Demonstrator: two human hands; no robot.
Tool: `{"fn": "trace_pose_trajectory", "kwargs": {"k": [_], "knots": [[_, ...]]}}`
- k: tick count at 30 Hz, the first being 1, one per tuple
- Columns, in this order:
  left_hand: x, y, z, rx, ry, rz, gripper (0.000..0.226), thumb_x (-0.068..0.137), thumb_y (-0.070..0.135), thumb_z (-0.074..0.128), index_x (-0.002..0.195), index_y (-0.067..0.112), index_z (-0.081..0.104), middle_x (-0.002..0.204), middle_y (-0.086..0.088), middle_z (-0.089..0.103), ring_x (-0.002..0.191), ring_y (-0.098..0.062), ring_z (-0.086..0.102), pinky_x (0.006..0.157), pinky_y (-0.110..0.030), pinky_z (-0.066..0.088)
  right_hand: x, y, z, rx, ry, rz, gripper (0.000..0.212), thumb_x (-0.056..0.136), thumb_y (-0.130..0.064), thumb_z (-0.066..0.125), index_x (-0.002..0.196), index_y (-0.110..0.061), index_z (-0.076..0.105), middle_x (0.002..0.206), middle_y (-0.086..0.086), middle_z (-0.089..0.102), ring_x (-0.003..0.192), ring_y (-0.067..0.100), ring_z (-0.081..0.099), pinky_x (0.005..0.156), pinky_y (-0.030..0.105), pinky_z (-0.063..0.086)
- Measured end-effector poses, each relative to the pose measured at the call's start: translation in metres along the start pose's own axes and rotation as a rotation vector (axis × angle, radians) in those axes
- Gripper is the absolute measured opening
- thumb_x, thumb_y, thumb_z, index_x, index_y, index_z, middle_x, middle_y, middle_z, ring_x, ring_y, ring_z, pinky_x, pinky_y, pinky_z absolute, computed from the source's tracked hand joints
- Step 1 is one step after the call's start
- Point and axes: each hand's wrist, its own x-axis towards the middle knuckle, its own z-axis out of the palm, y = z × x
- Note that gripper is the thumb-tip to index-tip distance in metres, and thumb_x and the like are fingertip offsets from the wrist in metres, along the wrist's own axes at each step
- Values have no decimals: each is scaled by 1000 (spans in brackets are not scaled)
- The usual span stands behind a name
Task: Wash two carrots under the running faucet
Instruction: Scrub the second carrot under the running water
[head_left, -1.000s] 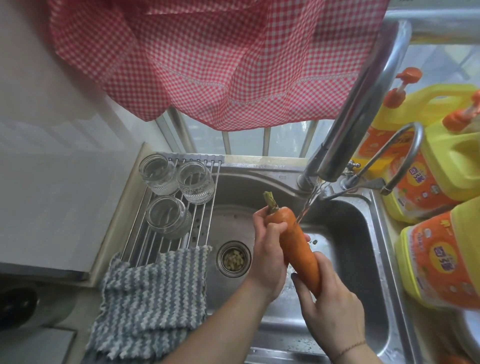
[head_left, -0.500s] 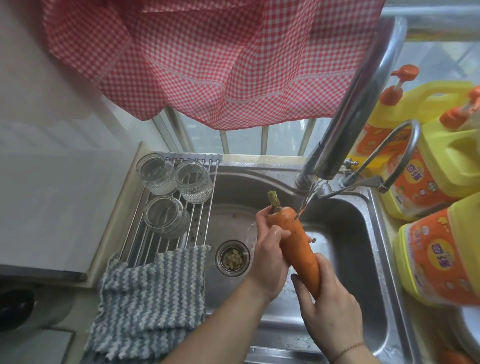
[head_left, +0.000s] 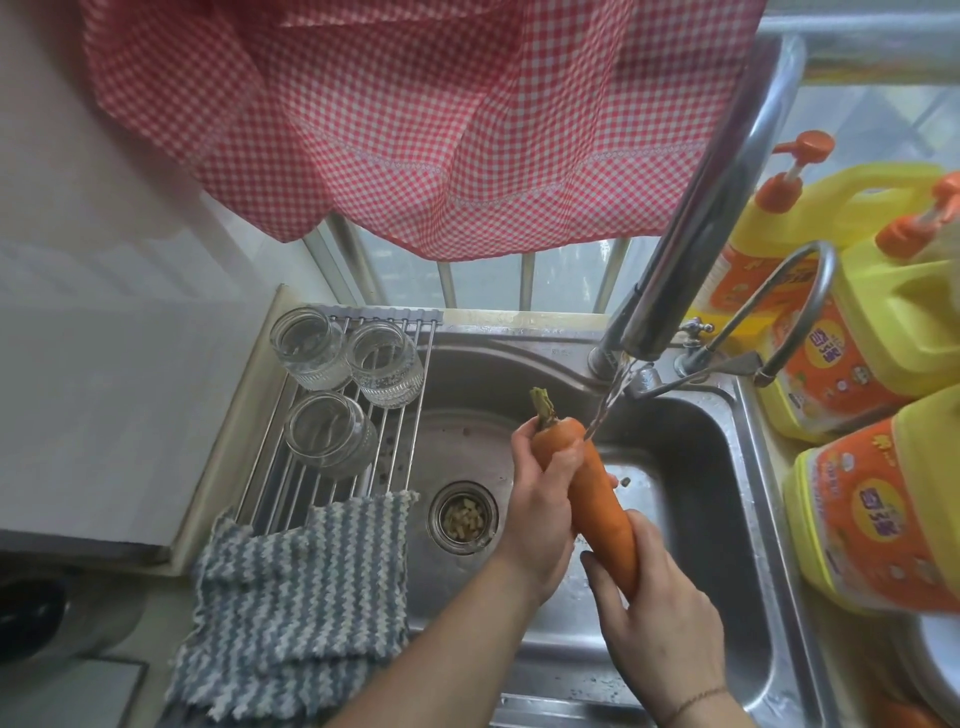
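Note:
One large orange carrot (head_left: 597, 493) with a short green stub is held tilted over the steel sink (head_left: 691, 467). My left hand (head_left: 540, 509) wraps its upper part, thumb across the front. My right hand (head_left: 660, 618) grips its lower end from below. A thin stream of water runs from the faucet (head_left: 691, 223) spout onto the carrot's top shoulder. An orange shape at the bottom right corner may be a second carrot; it is too cut off to tell.
Three glass jars (head_left: 332, 395) stand on a wire rack (head_left: 291, 483) over the sink's left side, with a grey striped cloth (head_left: 291, 603) draped below them. The drain strainer (head_left: 463, 517) holds scraps. Yellow detergent jugs (head_left: 872, 509) crowd the right. A red checked curtain (head_left: 415, 114) hangs above.
My left hand has slid slightly on the carrot's top under the stream. The carrot and right hand stay nearly where they were.

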Motion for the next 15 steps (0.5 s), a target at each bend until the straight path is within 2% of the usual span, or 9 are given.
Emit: {"fn": "trace_pose_trajectory", "kwargs": {"k": [3,5,7,8,9,10,12,14,15], "knots": [[3,1,4,21,101,28,51,87,56,53,120,18,45,97,-14,58,68,-25,62,64,-37,55,-2,-1,-2,-29,-18,10,49,78,-42,73,121,-29,54,87,-14,68,57,22,65,44,16,23],[5,1,1,-18,94,67,56,88,57,45,119,12,44,82,-11,61,61,-24,60,61,-36,54,-3,-9,-9,77,-107,33,40,79,-38,74,113,-37,51,83,-20,62,62,16,64,47,13,30],[7,0,-1,38,55,73,51,96,53,46,124,12,40,80,-7,64,65,-25,61,68,-40,52,6,-8,-18,497,-343,147,24,83,-35,72,98,-29,54,72,-13,62,54,16,59,44,18,38],[5,-1,-4,72,-4,76,46,98,49,47,127,15,38,81,-5,67,68,-25,63,73,-43,49,13,-5,-24,760,-521,256,26,84,-36,70,99,-18,55,68,-2,61,44,20,54,37,23,37],[3,-3,-8,75,-73,63,40,98,43,48,129,20,37,83,-3,69,72,-24,64,78,-45,45,20,0,-30,968,-678,349,39,85,-38,67,103,-7,52,64,8,58,35,22,49,32,19,32],[1,-3,-11,40,-130,36,39,97,36,48,132,24,35,86,-2,71,77,-24,65,80,-46,42,24,4,-35,1062,-765,389,48,84,-39,63,105,1,48,61,13,54,31,19,45,30,16,28],[1,0,-16,-106,-185,-12,48,94,22,50,139,27,31,98,-3,70,94,-26,63,84,-46,46,29,6,-39,997,-739,353,45,82,-40,61,99,-1,48,54,10,48,29,16,38,30,16,26],[7,3,-19,-194,-169,-26,54,91,15,49,142,27,33,108,-5,67,108,-29,55,96,-43,46,25,1,-32,692,-509,222,28,83,-43,66,85,-18,56,49,-4,49,34,10,41,34,21,32],[9,2,-18,-198,-142,-23,53,91,15,47,141,27,35,110,-5,66,112,-29,53,100,-42,44,22,-1,-27,492,-366,150,22,83,-45,67,83,-26,56,49,-7,52,39,10,46,39,19,34]]}}
